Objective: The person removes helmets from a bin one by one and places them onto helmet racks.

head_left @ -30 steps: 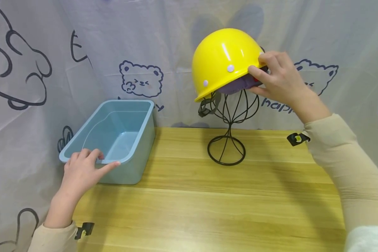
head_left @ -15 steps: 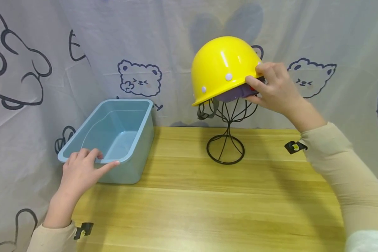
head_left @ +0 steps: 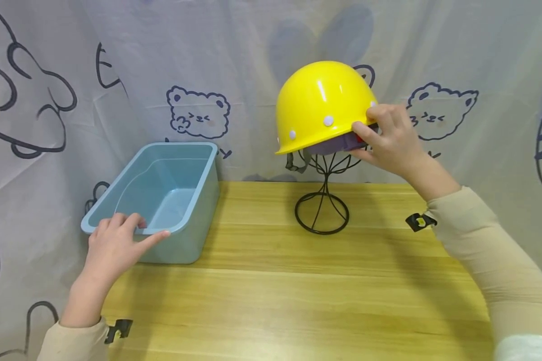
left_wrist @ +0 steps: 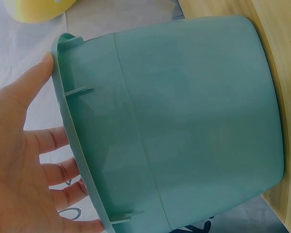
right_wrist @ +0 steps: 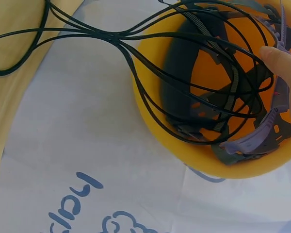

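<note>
A yellow hard hat point(head_left: 325, 98) sits tilted over the top of a black wire stand point(head_left: 326, 193), its left brim lower than its right. My right hand point(head_left: 395, 140) grips the hat's right edge, thumb underneath and fingers on the brim. In the right wrist view the stand's wires point(right_wrist: 184, 39) reach inside the hat, among the purple headband point(right_wrist: 254, 138) and dark straps. My left hand point(head_left: 115, 245) rests on the near rim of a blue plastic tub point(head_left: 210, 200), fingers over the edge and thumb spread along it; the left wrist view shows fingertips touching the rim.
The tub stands at the left of a wooden table point(head_left: 298, 301). Behind hangs a pale curtain point(head_left: 248, 60) with printed cartoon bears, close to the stand's back. A dark strap point(head_left: 296, 163) dangles below the hat's left side.
My right hand has lowered the hard hat further down over the wire stand, covering more of its top wires, and the hat is less tilted. My left hand stays on the tub.
</note>
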A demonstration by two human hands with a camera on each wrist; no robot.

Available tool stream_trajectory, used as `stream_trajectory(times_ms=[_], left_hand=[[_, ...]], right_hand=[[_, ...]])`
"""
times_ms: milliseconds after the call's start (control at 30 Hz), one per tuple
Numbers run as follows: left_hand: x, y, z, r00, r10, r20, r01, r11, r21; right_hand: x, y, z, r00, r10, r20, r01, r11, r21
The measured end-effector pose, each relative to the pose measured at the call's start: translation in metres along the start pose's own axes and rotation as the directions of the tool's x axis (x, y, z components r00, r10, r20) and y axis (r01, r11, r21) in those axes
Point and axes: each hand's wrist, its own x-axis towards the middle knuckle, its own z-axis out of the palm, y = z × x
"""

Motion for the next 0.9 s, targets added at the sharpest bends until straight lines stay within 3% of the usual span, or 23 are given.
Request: stream_trajectory(times_ms=[467, 900], left_hand=[[0.0, 0.002, 0.0, 1.0, -0.013, -0.002, 0.013, 1.0, 0.004], [0.0, 0.001, 0.001, 1.0, -0.013, 0.006, 0.013, 1.0, -0.002]], right_hand=[[-0.022, -0.015, 0.003, 0.997, 0.023, -0.08, -0.02, 0.999, 0.032], [-0.043, -0.029, 0.009, 0.992, 0.094, -0.084, -0.096, 0.995, -0.023]])
